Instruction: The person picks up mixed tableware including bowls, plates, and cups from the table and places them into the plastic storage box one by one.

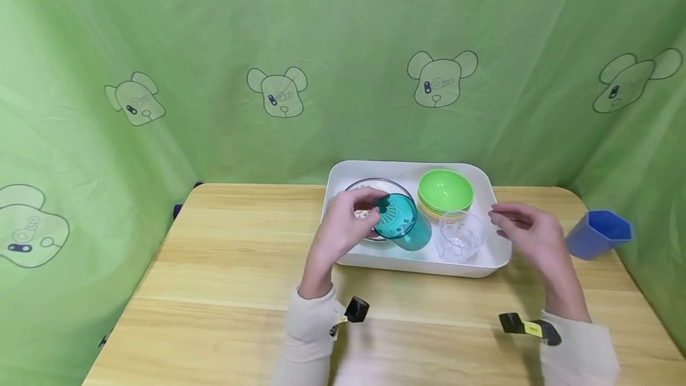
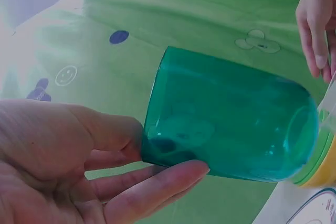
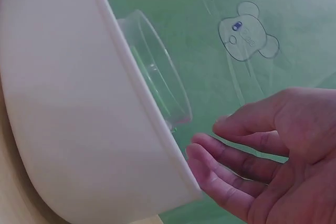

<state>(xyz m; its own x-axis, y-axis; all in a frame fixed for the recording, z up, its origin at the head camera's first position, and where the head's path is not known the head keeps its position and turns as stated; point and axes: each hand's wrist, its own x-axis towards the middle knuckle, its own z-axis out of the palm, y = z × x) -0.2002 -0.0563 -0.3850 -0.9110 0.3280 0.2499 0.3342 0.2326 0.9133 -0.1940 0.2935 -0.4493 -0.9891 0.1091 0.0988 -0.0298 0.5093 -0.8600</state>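
Observation:
My left hand point(image 1: 345, 222) pinches the rim of a see-through teal cup point(image 2: 231, 119) between thumb and fingers. The cup tilts over the white tray point(image 1: 407, 264), its open end toward the hand; whether its base touches the tray I cannot tell. Beside it in the tray stands a clear cup point(image 1: 461, 240). Behind that are stacked bowls, the top one a green bowl point(image 1: 446, 190). A dark-rimmed white plate point(image 1: 375, 183) lies at the tray's left, partly covered by my left hand and the teal cup. Loosely bent and holding nothing, my right hand point(image 1: 530, 234) hovers at the tray's right edge.
A blue cup with an angular rim point(image 1: 589, 240) stands on the wooden table point(image 1: 241, 290), right of my right hand. Green curtain point(image 1: 354, 28) with bear-head prints hangs behind the table and along both sides.

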